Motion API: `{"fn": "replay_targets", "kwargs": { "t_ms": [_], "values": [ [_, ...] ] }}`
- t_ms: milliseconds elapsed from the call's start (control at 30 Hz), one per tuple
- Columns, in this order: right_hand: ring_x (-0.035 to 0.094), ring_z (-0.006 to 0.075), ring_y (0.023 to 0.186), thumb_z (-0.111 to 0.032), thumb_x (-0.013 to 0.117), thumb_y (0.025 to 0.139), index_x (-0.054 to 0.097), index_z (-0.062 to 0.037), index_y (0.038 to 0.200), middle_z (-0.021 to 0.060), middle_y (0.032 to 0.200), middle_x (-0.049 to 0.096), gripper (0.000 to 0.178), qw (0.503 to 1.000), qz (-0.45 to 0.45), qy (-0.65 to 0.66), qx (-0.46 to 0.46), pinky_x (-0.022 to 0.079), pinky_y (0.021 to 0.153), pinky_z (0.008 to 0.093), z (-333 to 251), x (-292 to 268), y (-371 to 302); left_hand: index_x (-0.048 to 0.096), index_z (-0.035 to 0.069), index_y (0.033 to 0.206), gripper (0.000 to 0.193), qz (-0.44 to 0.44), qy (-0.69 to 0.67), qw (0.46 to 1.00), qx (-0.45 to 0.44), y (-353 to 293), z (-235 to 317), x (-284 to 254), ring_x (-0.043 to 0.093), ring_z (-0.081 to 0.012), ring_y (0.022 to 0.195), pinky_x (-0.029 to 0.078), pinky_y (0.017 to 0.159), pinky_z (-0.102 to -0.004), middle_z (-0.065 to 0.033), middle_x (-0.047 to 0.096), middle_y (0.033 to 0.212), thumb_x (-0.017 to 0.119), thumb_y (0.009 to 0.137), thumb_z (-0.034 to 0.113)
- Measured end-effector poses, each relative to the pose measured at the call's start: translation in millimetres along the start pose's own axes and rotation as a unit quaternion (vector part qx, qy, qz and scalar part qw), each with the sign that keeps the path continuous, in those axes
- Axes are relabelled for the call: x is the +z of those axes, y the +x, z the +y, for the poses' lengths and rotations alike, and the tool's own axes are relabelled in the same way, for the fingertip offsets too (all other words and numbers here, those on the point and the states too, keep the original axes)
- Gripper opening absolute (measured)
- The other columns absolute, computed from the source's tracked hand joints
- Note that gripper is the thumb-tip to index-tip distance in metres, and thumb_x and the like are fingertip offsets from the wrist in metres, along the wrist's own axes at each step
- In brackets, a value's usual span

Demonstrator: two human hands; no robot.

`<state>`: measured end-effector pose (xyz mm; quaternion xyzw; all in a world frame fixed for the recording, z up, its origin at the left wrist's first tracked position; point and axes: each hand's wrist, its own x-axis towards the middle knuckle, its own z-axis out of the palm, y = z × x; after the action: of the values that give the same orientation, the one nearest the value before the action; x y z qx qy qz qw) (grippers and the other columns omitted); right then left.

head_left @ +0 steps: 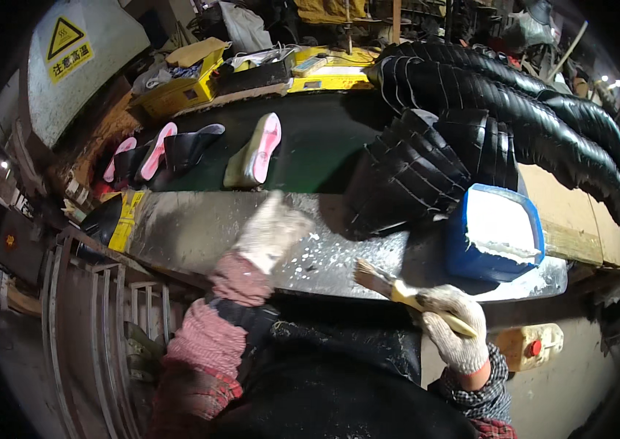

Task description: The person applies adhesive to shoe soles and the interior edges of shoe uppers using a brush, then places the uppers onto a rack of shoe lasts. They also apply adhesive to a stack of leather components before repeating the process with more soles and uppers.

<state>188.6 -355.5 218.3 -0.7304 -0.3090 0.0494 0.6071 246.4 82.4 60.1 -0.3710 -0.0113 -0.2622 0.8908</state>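
My right hand [458, 325], in a white knitted glove, is closed around the handle of a paint brush [374, 278], whose bristles point left over the metal bench edge. My left hand [273, 230], also gloved, is smeared by motion above the bench, so its fingers do not show clearly. Just beyond it on the dark green belt stands a pale wedge shoe sole [261, 150] with a pink and white face. Further left are a black wedge sole [191, 146] and a pink-faced sole [159, 151]. A blue tub [496, 272] of white paste [498, 223] sits at the right.
Stacked black wedge pieces [412, 164] and long rows of black pieces [485, 84] fill the right side. White splatter marks the metal bench [171, 227]. A yellow box [186, 88] stands at the back left, a metal rack [98, 329] below left, and a jug [533, 347] below right.
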Motion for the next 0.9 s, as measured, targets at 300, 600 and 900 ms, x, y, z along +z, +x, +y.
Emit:
{"fn": "replay_targets", "kwargs": {
  "t_ms": [300, 600, 900],
  "values": [
    [0.066, 0.0236, 0.088, -0.001, 0.049, 0.096, 0.057, 0.0049, 0.117, 0.0181, 0.102, 0.066, 0.023, 0.975, 0.095, -0.1, -0.174, 0.055, 0.075, 0.032, -39, -79, 61, 0.059, 0.001, 0.108, 0.048, 0.139, 0.504, 0.852, 0.031, 124, -149, -22, 0.064, -0.0223, 0.08, 0.054, 0.084, -0.0433, -0.0117, 0.064, 0.068, 0.056, 0.094, 0.047],
    [0.06, 0.0465, 0.095, -0.01, 0.055, 0.088, 0.048, 0.0021, 0.105, 0.0354, 0.107, 0.055, 0.022, 0.863, -0.09, -0.493, -0.063, 0.051, 0.081, 0.044, 30, -45, 275, 0.054, 0.007, 0.121, 0.047, 0.242, 0.507, 0.738, 0.373, 99, -203, -36, 0.062, -0.0194, 0.093, 0.054, 0.08, -0.0337, -0.0072, 0.063, 0.106, 0.073, 0.086, 0.031],
    [0.06, 0.0179, 0.085, -0.017, 0.06, 0.094, 0.054, -0.0064, 0.108, 0.0079, 0.1, 0.061, 0.018, 0.983, -0.042, -0.063, -0.169, 0.051, 0.075, 0.03, -39, 174, 241, 0.06, 0.001, 0.099, 0.019, 0.085, 0.777, 0.231, 0.579, -86, -265, 130, 0.062, -0.0166, 0.08, 0.05, 0.075, -0.03, -0.009, 0.066, 0.092, 0.067, 0.087, 0.013]
  ]
}}
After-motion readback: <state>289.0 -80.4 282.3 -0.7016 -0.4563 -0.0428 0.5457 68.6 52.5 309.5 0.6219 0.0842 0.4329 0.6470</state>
